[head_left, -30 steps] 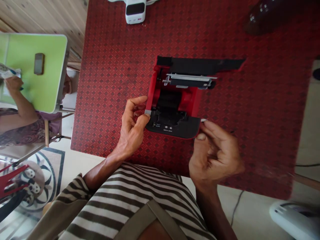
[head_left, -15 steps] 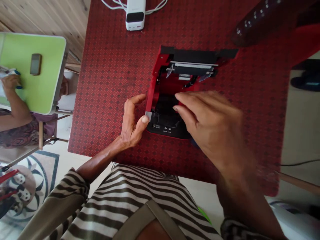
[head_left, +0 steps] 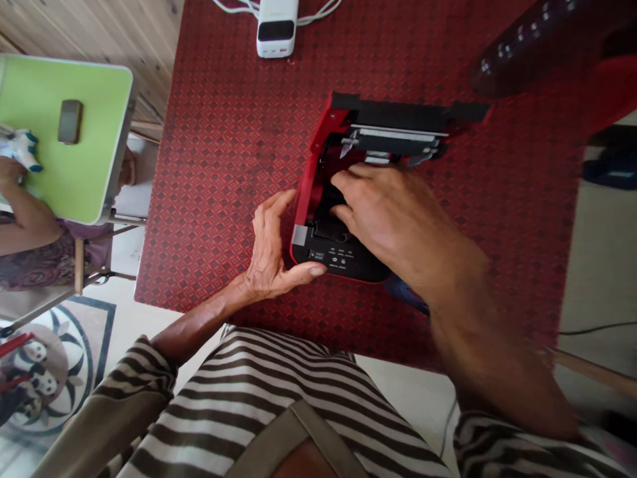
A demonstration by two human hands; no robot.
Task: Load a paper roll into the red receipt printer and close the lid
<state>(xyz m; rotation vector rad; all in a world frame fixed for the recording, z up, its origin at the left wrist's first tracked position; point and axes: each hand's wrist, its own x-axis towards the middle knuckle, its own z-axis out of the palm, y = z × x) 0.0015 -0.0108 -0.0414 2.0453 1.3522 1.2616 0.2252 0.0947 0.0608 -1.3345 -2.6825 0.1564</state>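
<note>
A small red and black printer (head_left: 312,169) lies on the red patterned table with its lid (head_left: 398,109) swung up, showing a roller and metal bar inside. My left hand (head_left: 271,249) braces the printer's near left corner, fingers spread along its side and thumb stretched along the front edge. Reaching over the open compartment, my right hand (head_left: 393,219) has its thumb and fingers curled down inside. The fingertips are partly hidden, and I cannot make out what they grip. Part of a dark blue object (head_left: 408,295) shows below my right wrist.
A white power bank (head_left: 276,30) with white cables lies at the far edge. A dark bottle (head_left: 517,53) is at the far right. To the left, another person's arm (head_left: 30,199) rests by a green table (head_left: 99,153) with a phone (head_left: 70,121).
My right hand has left the printer's front right corner and moved into its open compartment. My left thumb has shifted from the left corner to the front edge. The lid stands tilted further back.
</note>
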